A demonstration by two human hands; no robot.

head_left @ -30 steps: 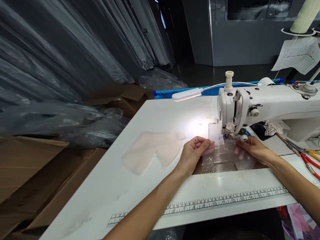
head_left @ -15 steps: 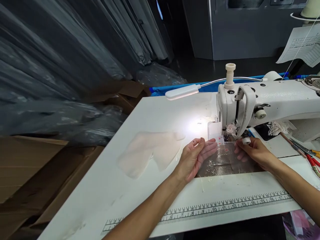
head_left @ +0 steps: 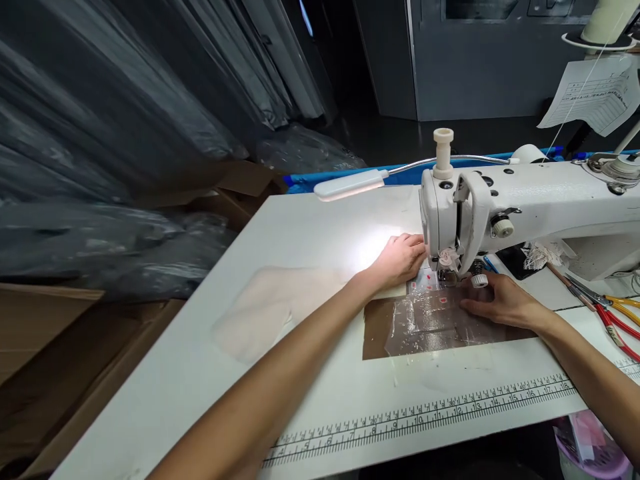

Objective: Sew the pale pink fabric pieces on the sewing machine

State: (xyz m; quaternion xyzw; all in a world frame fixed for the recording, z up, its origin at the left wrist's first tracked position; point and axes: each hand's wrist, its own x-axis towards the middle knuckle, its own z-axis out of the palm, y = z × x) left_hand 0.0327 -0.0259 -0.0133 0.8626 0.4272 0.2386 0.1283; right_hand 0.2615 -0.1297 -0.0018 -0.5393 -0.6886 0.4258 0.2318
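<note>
A sheer mesh piece (head_left: 425,327) with small red marks lies under the needle area of a white sewing machine (head_left: 550,200). My left hand (head_left: 401,259) rests palm down beside the machine head, behind the mesh; its fingers reach right and their tips are partly hidden by the head. My right hand (head_left: 500,303) lies at the mesh's right side, below the tension knob (head_left: 479,281), thumb stretched out and apart from the fingers, whose tips are partly hidden. Beneath the mesh is a brown plate (head_left: 376,333). A pale sheer cut piece (head_left: 255,307) lies to the left, partly behind my forearm.
A lamp (head_left: 350,185) lights the white table (head_left: 200,400). Scissors (head_left: 607,317) and other tools lie at the right. A printed ruler (head_left: 420,423) runs along the front edge. Cardboard boxes (head_left: 45,333) stand left; a pink basket (head_left: 590,443) sits below right.
My left hand has moved up and away from the mesh's front left to behind the needle area, turning palm down. My right hand stays near the knob, thumb now spread. The view has shifted slightly.
</note>
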